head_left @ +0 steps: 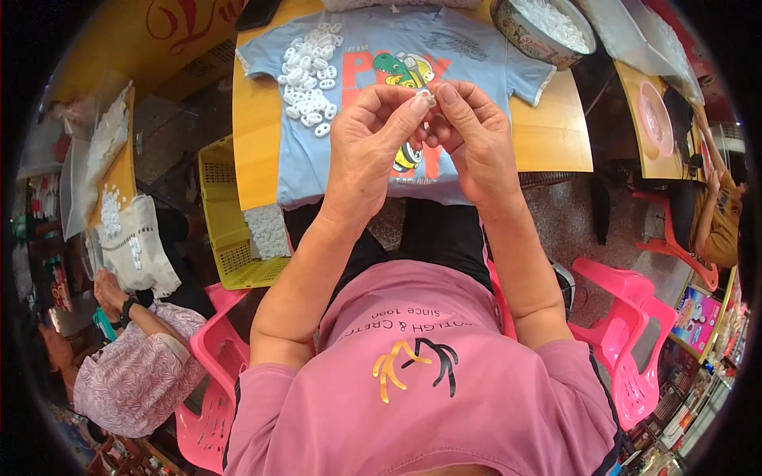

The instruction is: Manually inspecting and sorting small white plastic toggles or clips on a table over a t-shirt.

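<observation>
Above the table, my left hand (373, 131) and my right hand (474, 131) meet with thumbs and fingertips pinched together. Between them is a small white plastic piece (425, 94), mostly covered by the fingers, so its full shape is hidden. Beneath the hands a light blue T-shirt (313, 170) with a green dinosaur print lies spread over the table. On its left side, near my left hand, rests a loose pile of white oval plastic pieces (305, 75), many with two holes. At the back right stands a round tin (528, 41) filled with small white pieces (552, 22).
The yellow wooden table (556, 131) shows around the shirt. A yellow plastic crate (222, 206) with a bag of white pieces (267, 232) stands at the left. Pink chairs (623, 333) are close by. One person (135, 365) sits at left, another (714, 214) at far right.
</observation>
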The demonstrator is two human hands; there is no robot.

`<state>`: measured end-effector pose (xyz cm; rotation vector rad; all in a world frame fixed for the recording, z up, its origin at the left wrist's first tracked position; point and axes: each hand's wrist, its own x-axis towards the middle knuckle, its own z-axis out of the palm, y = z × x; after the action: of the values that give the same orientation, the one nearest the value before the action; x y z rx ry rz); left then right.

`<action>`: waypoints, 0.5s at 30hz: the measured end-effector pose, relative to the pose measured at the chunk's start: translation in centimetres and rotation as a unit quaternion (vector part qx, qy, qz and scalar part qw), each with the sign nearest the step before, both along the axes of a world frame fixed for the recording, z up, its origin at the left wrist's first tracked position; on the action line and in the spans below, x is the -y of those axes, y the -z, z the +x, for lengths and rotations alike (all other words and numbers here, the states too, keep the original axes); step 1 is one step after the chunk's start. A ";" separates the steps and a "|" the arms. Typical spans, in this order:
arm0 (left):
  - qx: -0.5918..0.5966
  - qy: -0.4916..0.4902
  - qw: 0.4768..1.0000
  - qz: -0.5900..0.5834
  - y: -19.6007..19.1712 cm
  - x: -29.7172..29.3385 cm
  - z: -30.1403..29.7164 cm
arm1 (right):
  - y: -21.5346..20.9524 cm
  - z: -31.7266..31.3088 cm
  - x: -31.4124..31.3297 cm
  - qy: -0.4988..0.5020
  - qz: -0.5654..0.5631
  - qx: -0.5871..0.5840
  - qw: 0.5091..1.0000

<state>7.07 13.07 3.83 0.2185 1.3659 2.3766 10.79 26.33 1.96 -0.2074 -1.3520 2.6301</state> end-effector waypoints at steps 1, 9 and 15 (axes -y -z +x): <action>0.003 -0.001 1.000 0.002 0.0 0.0 0.0 | 0.0 0.0 0.0 -0.001 0.000 0.000 1.000; -0.011 0.002 1.000 -0.006 0.2 0.0 -0.1 | 0.1 -0.1 0.0 0.006 0.035 -0.011 0.999; -0.068 -0.032 0.995 -0.064 0.1 0.1 0.3 | -0.3 0.0 0.1 0.032 0.150 -0.027 0.988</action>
<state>7.32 12.96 3.74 0.3090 1.6041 2.3517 10.82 26.20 2.29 -0.1343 -1.6683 2.3234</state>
